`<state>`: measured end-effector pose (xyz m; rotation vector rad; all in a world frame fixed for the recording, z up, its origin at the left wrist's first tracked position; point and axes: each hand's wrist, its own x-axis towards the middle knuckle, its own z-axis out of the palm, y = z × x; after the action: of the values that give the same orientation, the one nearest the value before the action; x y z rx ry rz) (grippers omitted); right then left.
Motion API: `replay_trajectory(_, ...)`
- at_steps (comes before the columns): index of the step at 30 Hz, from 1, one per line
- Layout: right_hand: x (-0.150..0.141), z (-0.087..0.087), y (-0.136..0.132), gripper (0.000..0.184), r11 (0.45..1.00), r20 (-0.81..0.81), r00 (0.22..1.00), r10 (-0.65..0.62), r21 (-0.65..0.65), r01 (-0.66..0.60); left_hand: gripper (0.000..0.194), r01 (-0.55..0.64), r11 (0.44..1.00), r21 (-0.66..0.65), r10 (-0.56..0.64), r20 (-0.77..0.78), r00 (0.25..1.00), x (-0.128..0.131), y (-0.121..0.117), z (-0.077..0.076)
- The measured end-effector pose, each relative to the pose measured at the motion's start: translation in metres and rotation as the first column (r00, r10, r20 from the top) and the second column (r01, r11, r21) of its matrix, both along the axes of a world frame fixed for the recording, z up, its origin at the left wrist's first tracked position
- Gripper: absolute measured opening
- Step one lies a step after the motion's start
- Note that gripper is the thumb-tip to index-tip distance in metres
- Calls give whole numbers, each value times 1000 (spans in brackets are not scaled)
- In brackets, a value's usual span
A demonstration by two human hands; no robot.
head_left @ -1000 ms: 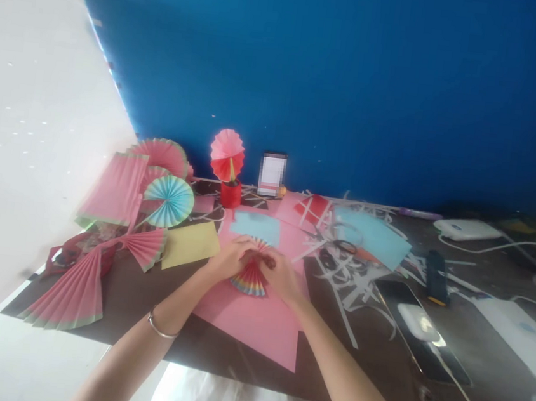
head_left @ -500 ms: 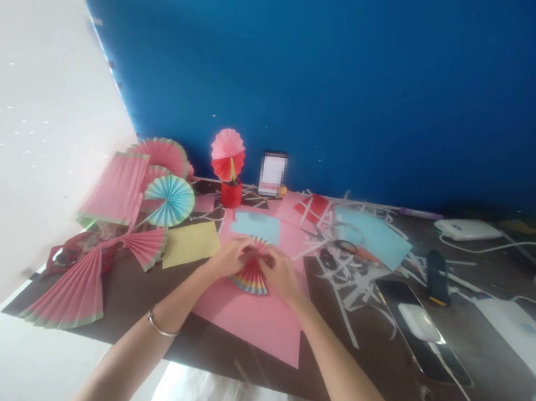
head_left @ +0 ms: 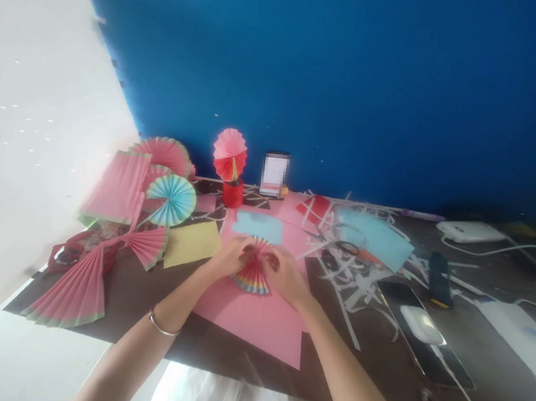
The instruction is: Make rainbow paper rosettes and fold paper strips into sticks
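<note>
A pleated paper fan (head_left: 250,280), red with a striped multicoloured edge, is spread between my hands above the pink sheet (head_left: 254,328). My left hand (head_left: 233,255) grips its left side, fingers bent near the middle. On the other side my right hand (head_left: 285,275) pinches near the fan's centre with thumb and fingers curled. Both hands partly cover the fan's pleats. Just beyond it lies a light blue paper piece (head_left: 259,225), and a yellow sheet (head_left: 192,243) is beside my left hand.
Finished pink fans (head_left: 77,289) and a blue round fan (head_left: 171,200) crowd the left. A red pot (head_left: 233,194) holds a paper flower. White paper strips (head_left: 353,279), scissors (head_left: 347,247), a phone (head_left: 408,298) and cables lie to the right. A blue wall (head_left: 309,83) stands behind.
My right hand has shifted slightly rightward, its fingers a little looser at the fan's middle. My left hand keeps its place on the fan. The whole view has moved marginally.
</note>
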<state>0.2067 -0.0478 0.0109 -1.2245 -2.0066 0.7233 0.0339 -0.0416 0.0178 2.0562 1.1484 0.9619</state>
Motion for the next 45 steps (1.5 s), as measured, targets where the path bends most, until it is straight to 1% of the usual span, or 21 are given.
replay_trajectory(5,-6,-2,1,17,1000,-7,1000,-15,3,15,15,6,1000,19,-6,-1,1000,0,-1,2)
replay_trajectory(11,-9,-1,1,16,1000,-48,999,-1,-8,0,17,35,999,12,-35,22,999,-2,1,-4)
replay_trajectory(17,-5,-2,1,12,1000,-15,1000,-10,-9,10,17,40,999,2,-40,-8,999,-3,1,-4)
replay_trajectory(24,-1,0,2,15,999,22,999,33,-29,-33,18,45,999,-6,-45,-38,998,-4,0,-4)
replay_trajectory(30,2,0,2,15,999,78,996,32,-20,-30,16,43,999,-8,-43,-75,996,-4,-1,2)
replay_trajectory(34,4,-1,2,14,999,127,991,46,0,-46,15,30,1000,-7,-31,-100,994,-4,-1,3)
replay_trajectory(40,6,-5,3,12,997,232,972,27,58,-41,15,23,999,44,-17,-143,990,-5,-2,6)
replay_trajectory(42,6,-5,3,13,997,257,966,24,62,-41,15,16,998,64,-5,-165,986,-5,-2,8)
replay_trajectory(45,6,-2,2,13,998,276,961,15,49,-29,13,-26,996,84,42,-186,982,-7,-3,9)
